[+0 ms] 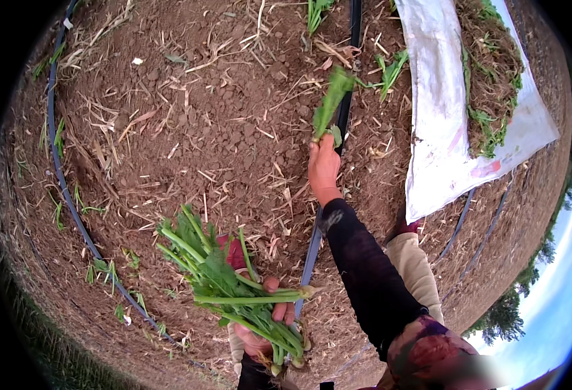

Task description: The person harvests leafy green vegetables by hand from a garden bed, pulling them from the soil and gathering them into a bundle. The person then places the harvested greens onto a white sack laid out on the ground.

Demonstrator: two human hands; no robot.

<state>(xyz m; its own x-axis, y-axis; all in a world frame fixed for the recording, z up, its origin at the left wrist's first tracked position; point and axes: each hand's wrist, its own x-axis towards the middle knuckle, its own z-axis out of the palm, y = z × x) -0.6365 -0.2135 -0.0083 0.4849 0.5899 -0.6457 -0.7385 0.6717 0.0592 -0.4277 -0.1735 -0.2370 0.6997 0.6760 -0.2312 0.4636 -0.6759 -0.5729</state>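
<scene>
My left hand [261, 321] is closed around a bunch of leafy green plants [217, 273] with long stems, their pale root ends towards the lower right. Farther forward, above the black drip line, my right hand [325, 163] grips a single green plant [333, 102] at its base; its leaves point away from me and look blurred. Beyond that hand, to the right of the drip line, another leafy plant [392, 73] lies on the soil. One more plant [316, 14] is at the top of the view.
A white woven sheet or sack [439, 146] lies at the right, with a heap of roots and greens [493, 73] on it. A black drip line [311, 253] runs between my feet; another drip line [66, 185] curves along the left, near small plants. Dry straw is scattered over brown soil.
</scene>
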